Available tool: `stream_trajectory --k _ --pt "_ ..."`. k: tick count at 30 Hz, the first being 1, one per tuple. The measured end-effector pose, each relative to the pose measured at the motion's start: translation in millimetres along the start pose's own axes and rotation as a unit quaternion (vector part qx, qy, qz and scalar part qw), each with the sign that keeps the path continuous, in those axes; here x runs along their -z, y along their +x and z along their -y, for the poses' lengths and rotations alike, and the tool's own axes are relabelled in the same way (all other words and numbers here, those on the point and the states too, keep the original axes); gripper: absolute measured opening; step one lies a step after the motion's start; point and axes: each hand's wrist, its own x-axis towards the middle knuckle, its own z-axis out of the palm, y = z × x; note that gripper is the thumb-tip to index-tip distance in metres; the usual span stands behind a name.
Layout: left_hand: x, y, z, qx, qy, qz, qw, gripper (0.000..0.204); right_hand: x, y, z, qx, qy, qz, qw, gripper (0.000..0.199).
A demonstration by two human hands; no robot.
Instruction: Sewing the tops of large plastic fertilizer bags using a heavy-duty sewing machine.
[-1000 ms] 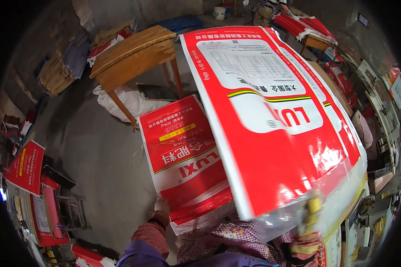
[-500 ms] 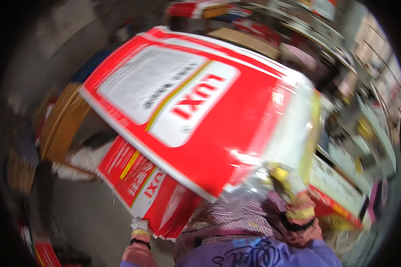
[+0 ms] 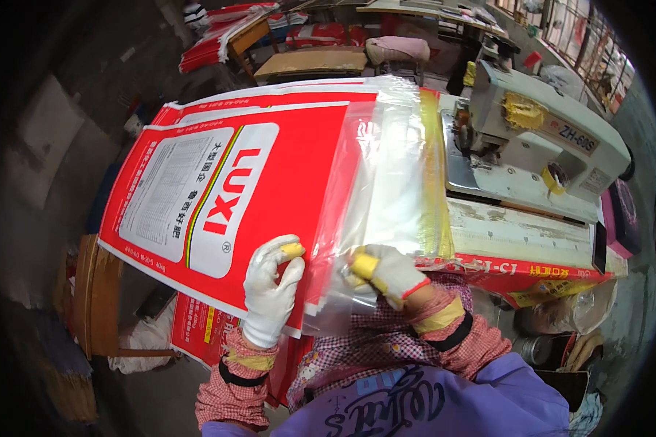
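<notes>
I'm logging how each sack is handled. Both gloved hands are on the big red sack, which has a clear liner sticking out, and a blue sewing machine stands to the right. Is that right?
Not quite: the sewing machine is grey-white, not blue, as the head view shows. The rest holds: the left hand and right hand, both gloved, are on the red sack, whose clear liner sticks out.
</notes>
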Motion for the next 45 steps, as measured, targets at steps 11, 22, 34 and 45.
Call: stream_trajectory --k 11,22,34,45 --pt "20.9 53.8 13.9 0.186 -0.174 0.06 0.965 0.014 -29.3 8.4 53.4 0.144 -0.42 -0.045 0.895 0.034" --pt "57.1 78.8 -35.0 0.113 -0.183 0.002 0.977 0.013 -63.9 20.5 76.6 0.373 -0.595 0.084 0.707 0.028" --pt "65.8 87.7 -23.8 0.08 -0.035 0.782 0.617 0.011 -34.2 216.5 53.4 0.503 -0.202 -0.193 0.818 0.035" --pt "-93.9 229.4 -58.8 -0.396 0.535 0.35 0.659 0.014 -53.8 131.5 56.4 0.484 -0.583 0.014 0.653 0.028"
